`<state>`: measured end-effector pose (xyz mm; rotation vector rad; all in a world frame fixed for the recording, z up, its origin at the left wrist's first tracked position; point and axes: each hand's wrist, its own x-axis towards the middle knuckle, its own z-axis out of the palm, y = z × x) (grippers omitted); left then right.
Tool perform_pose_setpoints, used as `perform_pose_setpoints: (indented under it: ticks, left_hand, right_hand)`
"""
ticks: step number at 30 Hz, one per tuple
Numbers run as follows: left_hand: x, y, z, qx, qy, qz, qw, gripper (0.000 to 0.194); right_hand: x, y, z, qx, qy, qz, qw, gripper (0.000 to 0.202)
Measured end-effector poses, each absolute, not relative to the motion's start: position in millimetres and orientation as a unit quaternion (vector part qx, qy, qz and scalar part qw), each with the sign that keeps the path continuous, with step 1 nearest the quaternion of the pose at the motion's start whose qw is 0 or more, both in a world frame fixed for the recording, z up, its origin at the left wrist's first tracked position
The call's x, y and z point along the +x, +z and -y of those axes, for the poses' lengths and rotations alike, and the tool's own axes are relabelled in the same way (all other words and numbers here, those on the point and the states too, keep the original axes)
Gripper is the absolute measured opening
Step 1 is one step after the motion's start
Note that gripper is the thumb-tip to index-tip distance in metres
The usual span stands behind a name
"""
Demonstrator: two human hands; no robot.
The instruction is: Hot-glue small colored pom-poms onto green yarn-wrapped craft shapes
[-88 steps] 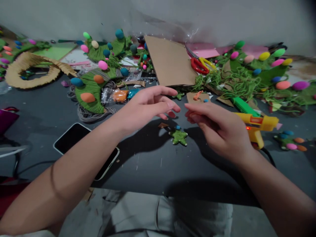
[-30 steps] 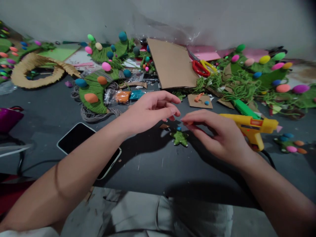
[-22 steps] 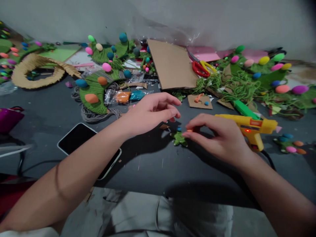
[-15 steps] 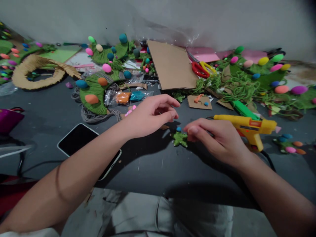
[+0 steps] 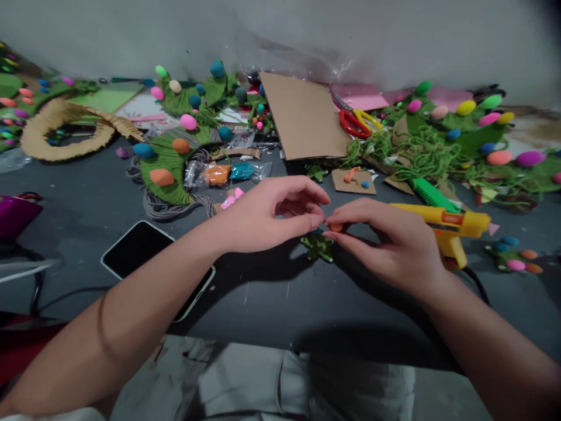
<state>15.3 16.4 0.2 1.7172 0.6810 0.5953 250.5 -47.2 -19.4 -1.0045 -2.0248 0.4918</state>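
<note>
hands meeting over green star [image 5: 318,247], the landmark for this entry. right hand [image 5: 388,245] is pinching a small orange bead [image 5: 336,227] between thumb and forefinger, other fingers curled loosely; the bead is hanging just above the star, probably so it can be worked on in the air. left hand [image 5: 267,216] is closing its thumb and fingertip on the same bead from the other side, seemingly steadying it. glue gun [image 5: 442,225] is standing just right of the star, nozzle pointing toward it, within easy reach. phone [image 5: 151,266] is lying face up, screen dark, well left of the star. cardboard sheet [image 5: 302,114] and scissors [image 5: 357,121] are lying beyond the star, near the wall. no brand, label or writing is reading clearly anywhere.
</note>
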Motion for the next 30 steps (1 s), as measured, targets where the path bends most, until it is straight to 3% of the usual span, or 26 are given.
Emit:
perform_pose_setpoints:
  ticks: [9,15,20,30]
  left_hand:
    - [16,7,-15,0.599,0.188,-0.257,0.735,0.041]
    - [11,4,-19,0.464,0.204,-0.228,0.831,0.047]
    - [7,5,-26,0.413,0.229,-0.212,0.856,0.046]
    - [4,9,-31,0.394,0.258,-0.222,0.854,0.062]
  right_hand:
    - [243,-17,46,-0.379,0.038,0.815,0.436,0.015]
    - [241,-25,40,-0.379,0.000,0.832,0.404,0.040]
    - [241,-25,40,-0.378,-0.026,0.863,0.334,0.059]
    - [239,-24,40,-0.388,-0.046,0.870,0.302,0.066]
